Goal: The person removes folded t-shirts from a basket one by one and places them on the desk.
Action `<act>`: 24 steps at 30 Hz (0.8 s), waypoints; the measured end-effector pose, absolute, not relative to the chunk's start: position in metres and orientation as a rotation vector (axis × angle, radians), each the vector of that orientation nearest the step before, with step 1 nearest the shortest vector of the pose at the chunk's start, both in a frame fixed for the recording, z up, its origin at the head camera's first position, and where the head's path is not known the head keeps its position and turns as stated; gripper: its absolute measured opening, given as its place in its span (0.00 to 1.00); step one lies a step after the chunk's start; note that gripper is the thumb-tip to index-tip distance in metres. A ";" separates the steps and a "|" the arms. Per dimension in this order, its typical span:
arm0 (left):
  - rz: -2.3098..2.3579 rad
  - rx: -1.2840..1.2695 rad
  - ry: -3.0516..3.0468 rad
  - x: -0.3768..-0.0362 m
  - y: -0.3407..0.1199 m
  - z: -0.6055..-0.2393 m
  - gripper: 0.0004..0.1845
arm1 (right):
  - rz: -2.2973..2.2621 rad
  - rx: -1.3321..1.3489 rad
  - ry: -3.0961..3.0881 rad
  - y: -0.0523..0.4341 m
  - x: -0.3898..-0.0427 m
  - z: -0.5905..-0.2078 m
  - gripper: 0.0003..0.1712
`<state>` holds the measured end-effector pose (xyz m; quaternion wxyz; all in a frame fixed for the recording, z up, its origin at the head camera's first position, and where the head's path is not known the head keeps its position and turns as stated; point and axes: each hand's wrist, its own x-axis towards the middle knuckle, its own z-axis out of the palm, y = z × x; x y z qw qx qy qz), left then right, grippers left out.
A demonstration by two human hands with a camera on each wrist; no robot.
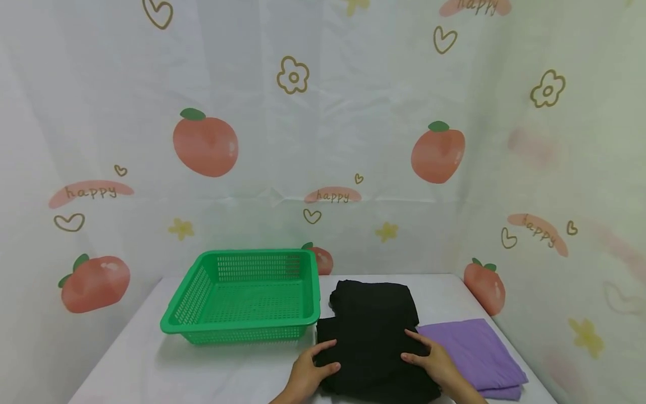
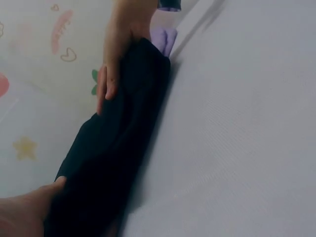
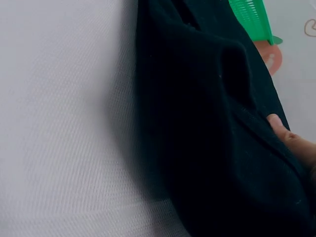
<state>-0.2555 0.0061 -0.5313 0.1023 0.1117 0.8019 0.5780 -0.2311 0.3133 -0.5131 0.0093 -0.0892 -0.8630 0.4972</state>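
A thick folded black garment (image 1: 373, 359) lies at the front of the table, its kind hidden by the folds. My left hand (image 1: 309, 371) holds its left side, thumb and forefinger on top of the cloth and the other fingers mostly out of sight. On the opposite side my right hand (image 1: 434, 362) holds the garment in the same way. The right wrist view has the right thumb (image 3: 286, 131) on the upper layer, beside a loose, bulging fold. A narrower black folded part (image 1: 375, 300) extends behind the front bundle.
At the left stands a green plastic basket (image 1: 242, 331) with perforated sides, close to the black cloth. A folded purple cloth (image 1: 474, 356) lies to the right, partly behind my right hand. White cloth covers the table (image 1: 126, 365), and a printed curtain (image 1: 328, 112) hangs behind.
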 end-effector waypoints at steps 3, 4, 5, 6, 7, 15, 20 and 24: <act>1.695 0.313 2.337 -0.252 0.005 -0.532 0.32 | 1.445 -0.264 -2.758 0.312 -0.228 -0.511 0.40; 1.692 0.310 2.326 -0.251 0.005 -0.532 0.33 | 1.408 -0.259 -2.778 0.311 -0.227 -0.510 0.40; 1.688 0.312 2.319 -0.250 0.004 -0.532 0.33 | 1.379 -0.257 -2.798 0.311 -0.226 -0.509 0.41; 1.689 0.319 2.310 -0.249 0.004 -0.532 0.34 | 1.353 -0.252 -2.815 0.310 -0.225 -0.507 0.41; 1.691 0.325 2.300 -0.248 0.004 -0.532 0.34 | 1.333 -0.251 -2.829 0.310 -0.224 -0.507 0.41; 1.666 0.292 2.288 -0.242 0.003 -0.535 0.34 | 1.234 -0.204 -2.881 0.310 -0.219 -0.507 0.39; 1.641 0.245 2.355 -0.240 0.003 -0.539 0.33 | 1.213 -0.181 -2.917 0.309 -0.220 -0.505 0.38; 1.597 0.267 2.448 -0.238 -0.001 -0.537 0.31 | 1.232 -0.133 -2.949 0.311 -0.221 -0.501 0.37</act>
